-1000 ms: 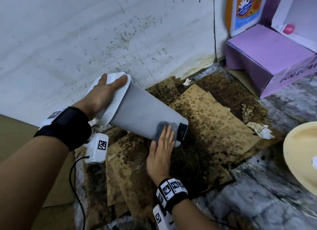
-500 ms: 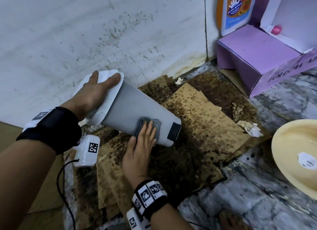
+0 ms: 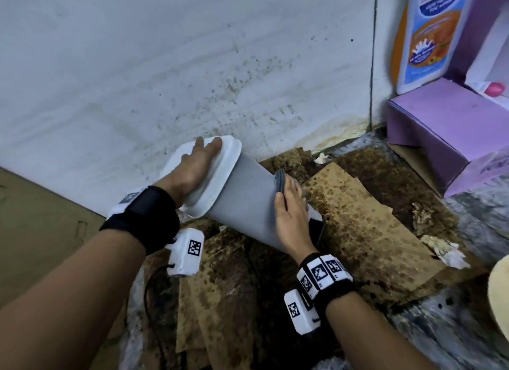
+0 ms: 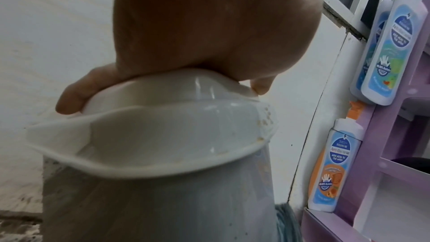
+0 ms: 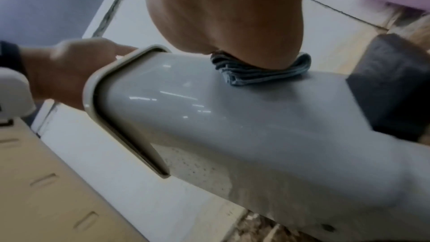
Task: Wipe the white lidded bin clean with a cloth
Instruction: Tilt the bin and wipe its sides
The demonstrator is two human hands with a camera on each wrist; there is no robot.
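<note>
Right hand (image 3: pixel 292 212) flat on a folded grey-blue cloth (image 5: pixel 260 73), fingers straight and pressing it against the side of the bin (image 3: pixel 242 204); no curl round the cloth visible. Left hand (image 3: pixel 197 167) spread over the white lid (image 3: pixel 220 182), fingers extended across its top, fingertips (image 4: pixel 69 98) bent a little over the far edge in the left wrist view, propping rather than gripping. Bin tipped well over on its side, lid end raised toward the wall (image 3: pixel 165 80), base end with a dark patch (image 5: pixel 391 87) low by the floor. Underneath, stained and torn sheets of cardboard (image 3: pixel 366 232), brown and blotched, overlapping and lying on a mottled grey stone floor (image 3: pixel 454 336). Wall white, speckled with dark spots, yellowed along its foot, a dark seam running up near the corner. To the right, a purple box (image 3: pixel 429 138) set against the corner, a bottle (image 3: pixel 429 33) with a blue and orange label standing behind it. Scraps of crumpled paper (image 3: pixel 446 251) on the cardboard's right edge, and the rim of a pale yellow dish (image 3: pixel 500 295) at the frame's right border. Left of the bin, a flat tan board (image 3: pixel 41 232) along the wall's foot. Lid end just short of the wall; open floor toward the viewer between the forearms.
</note>
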